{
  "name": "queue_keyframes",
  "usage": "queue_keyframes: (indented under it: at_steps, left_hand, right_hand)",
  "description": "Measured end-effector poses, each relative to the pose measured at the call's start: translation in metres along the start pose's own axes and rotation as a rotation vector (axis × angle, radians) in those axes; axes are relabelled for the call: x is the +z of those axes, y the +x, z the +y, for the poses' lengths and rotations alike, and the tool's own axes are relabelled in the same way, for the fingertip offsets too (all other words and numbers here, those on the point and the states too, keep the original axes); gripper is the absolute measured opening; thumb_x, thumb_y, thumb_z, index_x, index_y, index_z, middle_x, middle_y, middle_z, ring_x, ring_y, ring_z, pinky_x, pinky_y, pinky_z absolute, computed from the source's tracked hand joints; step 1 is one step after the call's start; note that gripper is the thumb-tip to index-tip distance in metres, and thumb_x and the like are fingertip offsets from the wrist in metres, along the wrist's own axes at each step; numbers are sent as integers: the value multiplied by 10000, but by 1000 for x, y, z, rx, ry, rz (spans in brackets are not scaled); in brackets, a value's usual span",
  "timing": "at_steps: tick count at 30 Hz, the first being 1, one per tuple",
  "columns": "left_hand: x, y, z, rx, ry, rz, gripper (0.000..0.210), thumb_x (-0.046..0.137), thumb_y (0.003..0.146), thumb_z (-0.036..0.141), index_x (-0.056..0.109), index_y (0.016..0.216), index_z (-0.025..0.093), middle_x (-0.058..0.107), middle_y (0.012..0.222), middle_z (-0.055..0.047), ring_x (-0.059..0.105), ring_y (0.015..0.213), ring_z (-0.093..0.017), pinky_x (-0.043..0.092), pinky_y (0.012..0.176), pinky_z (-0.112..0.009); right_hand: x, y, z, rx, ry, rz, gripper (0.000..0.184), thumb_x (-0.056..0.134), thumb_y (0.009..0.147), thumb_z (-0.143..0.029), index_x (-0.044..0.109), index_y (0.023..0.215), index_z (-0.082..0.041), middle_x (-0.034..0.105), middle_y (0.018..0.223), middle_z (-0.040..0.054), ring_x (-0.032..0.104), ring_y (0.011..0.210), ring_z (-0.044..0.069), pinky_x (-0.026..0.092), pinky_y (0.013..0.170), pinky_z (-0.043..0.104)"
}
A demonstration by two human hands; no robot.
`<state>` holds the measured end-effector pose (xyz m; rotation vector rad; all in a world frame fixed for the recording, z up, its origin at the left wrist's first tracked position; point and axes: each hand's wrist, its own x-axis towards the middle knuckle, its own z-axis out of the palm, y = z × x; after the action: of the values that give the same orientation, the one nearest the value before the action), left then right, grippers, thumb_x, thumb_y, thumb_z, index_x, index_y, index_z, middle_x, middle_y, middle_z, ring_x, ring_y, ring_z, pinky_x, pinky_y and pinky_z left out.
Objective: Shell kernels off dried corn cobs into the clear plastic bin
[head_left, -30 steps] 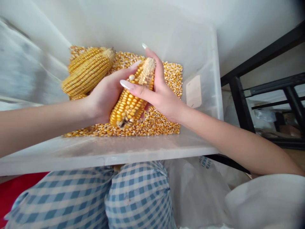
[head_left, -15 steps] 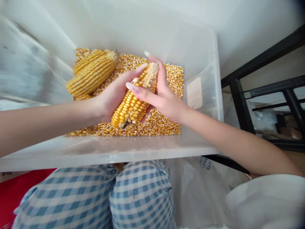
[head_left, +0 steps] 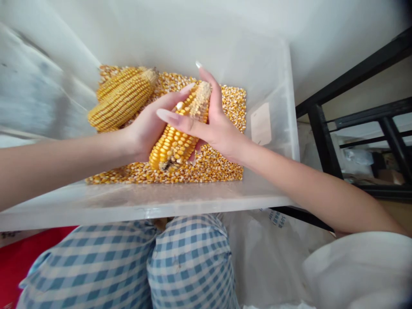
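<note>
A yellow corn cob is held tilted above a bed of loose kernels. Its upper end is bare of kernels and pale. My left hand is closed around the cob's left side, the thumb along its top. My right hand grips it from the right, thumb lying across the kernels and index finger raised past the far end. The fingers beneath the cob are mostly hidden. To the left, full corn cobs lie on the kernels.
A translucent plastic bin holds the corn, its near rim above my knees in checked cloth. A black metal frame stands at the right. White sacking lies below, and something red is at lower left.
My right thumb has slid left across the cob toward my left hand. Both hands still hold the cob in nearly the same place; the view has shifted slightly.
</note>
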<state>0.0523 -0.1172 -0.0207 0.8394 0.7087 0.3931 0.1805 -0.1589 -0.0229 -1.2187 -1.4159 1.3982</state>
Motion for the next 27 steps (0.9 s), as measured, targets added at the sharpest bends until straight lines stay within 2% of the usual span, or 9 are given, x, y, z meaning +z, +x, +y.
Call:
queue_keyframes:
  at_steps: [5, 11, 16, 21, 27]
  left_hand:
    - [-4, -1, -3, -38, 41, -35, 451, 291, 868, 507, 553, 884, 141, 545, 515, -4, 588, 416, -201, 478, 444, -335]
    - [-6, -3, 1, -49, 76, -101, 478, 277, 869, 537, 518, 757, 139, 544, 472, -9, 603, 434, -203, 465, 466, -315]
    - [-5, -3, 4, -35, 100, -99, 476, 285, 863, 538, 526, 793, 133, 565, 487, -13, 593, 413, -193, 458, 455, -307]
    - [-3, -4, 9, -23, 95, -82, 495, 254, 881, 516, 528, 765, 121, 568, 487, -16, 595, 422, -202, 462, 456, -337]
    - [-2, -3, 9, -32, 74, -93, 512, 208, 890, 501, 534, 798, 118, 572, 520, 1, 587, 427, -168, 470, 481, -326]
  right_hand:
    - [-3, -2, 4, -38, 22, -23, 1022, 686, 685, -388, -57, 1386, -417, 262, 1437, 23, 555, 1082, 184, 574, 787, 325]
    - [-7, -3, 5, -86, 19, -82, 1046, 662, 719, -384, -148, 1380, -387, 361, 1380, 35, 557, 1089, 182, 564, 811, 341]
    - [-6, -4, 2, -143, -31, -58, 985, 656, 706, -411, -45, 1396, -381, 338, 1401, 22, 552, 1099, 163, 545, 849, 302]
    - [-5, -5, 0, -190, -107, -34, 808, 599, 719, -463, 133, 1375, -392, 317, 1414, -27, 538, 1116, 163, 520, 871, 290]
    - [-5, -4, -3, -239, -190, -26, 729, 573, 738, -491, 225, 1362, -345, 303, 1412, -22, 472, 1191, 199, 480, 928, 319]
